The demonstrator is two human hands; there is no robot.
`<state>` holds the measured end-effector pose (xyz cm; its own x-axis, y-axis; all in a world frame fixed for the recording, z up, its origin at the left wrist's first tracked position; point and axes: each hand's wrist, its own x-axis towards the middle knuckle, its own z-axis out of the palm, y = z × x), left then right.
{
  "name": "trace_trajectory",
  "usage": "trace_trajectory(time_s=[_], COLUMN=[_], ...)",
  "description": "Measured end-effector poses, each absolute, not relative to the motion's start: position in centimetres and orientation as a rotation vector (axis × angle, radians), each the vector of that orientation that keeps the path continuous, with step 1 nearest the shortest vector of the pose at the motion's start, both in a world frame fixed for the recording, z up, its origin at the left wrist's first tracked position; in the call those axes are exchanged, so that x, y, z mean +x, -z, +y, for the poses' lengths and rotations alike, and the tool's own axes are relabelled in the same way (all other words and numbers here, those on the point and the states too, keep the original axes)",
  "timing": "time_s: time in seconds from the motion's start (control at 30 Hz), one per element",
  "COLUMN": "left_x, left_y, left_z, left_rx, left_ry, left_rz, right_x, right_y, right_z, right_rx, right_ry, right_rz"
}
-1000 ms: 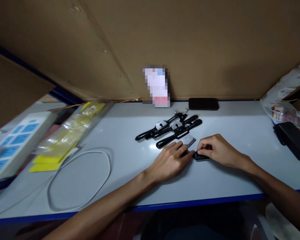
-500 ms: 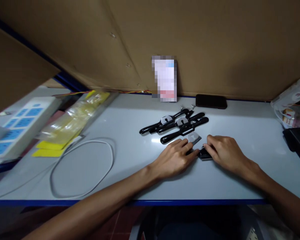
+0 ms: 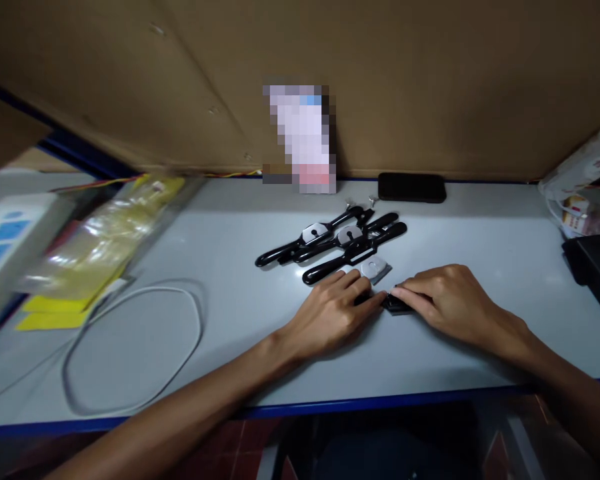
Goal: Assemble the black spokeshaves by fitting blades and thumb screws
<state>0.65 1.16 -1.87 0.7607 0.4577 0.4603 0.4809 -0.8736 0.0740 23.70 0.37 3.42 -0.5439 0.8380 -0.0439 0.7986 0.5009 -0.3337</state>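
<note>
Both hands down on the white counter (image 3: pixel 480 267), fingertips meeting over a small black part (image 3: pixel 397 306). Left hand (image 3: pixel 333 313) lies flat beside it, fingers curled onto its left end; right hand (image 3: pixel 447 300) pinches its right end with thumb and forefinger. Part sits on the counter, mid-right, just in front of a small grey metal plate (image 3: pixel 375 268). Behind that, a bunch of black handled tools (image 3: pixel 330 243) with metal centres, touching one another. Dark phone (image 3: pixel 412 187) lies flat at the cardboard back wall (image 3: pixel 430 80). White cable loop (image 3: pixel 130 347) to the left, clear plastic bag with yellow cards (image 3: pixel 95 247) past it. White box with blue squares (image 3: pixel 5 240) far left: print blurred, unreadable. Black case (image 3: pixel 593 270) far right. No legible writing anywhere.
</note>
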Motion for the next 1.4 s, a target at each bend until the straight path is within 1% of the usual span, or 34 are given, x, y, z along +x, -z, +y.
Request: trace_trajectory(time_s=[0.17,0.37,0.7,0.9,1.27,1.4], left_x=[0.7,0.8,0.6,0.6,0.4,0.5], left_y=[2.1,1.9,2.2,2.1,2.1,2.1], left_z=[1.1,1.1,1.3,1.5,1.8,1.8], left_rx=[-2.977,-3.064,-3.108,-3.161,-3.200,-3.171], left_ry=[0.823,0.789,0.734,0.653,0.682,0.656], left_rz=[-0.853,-0.922,-0.920,-0.937,-0.941,-0.918], right_x=[24.4,26.1,25.6,25.7,25.8,26.1], right_y=[-4.3,-4.3,-4.1,-4.1,-4.4,-4.9], right_z=[0.8,0.8,0.9,1.1,1.0,1.0], right_rx=[-1.467,-1.464,-1.417,-1.420,-1.440,-1.349], right_ry=[-0.461,-0.490,-0.482,-0.439,-0.503,-0.484], right_rz=[-2.537,-2.790,-2.859,-2.867,-2.852,-2.746])
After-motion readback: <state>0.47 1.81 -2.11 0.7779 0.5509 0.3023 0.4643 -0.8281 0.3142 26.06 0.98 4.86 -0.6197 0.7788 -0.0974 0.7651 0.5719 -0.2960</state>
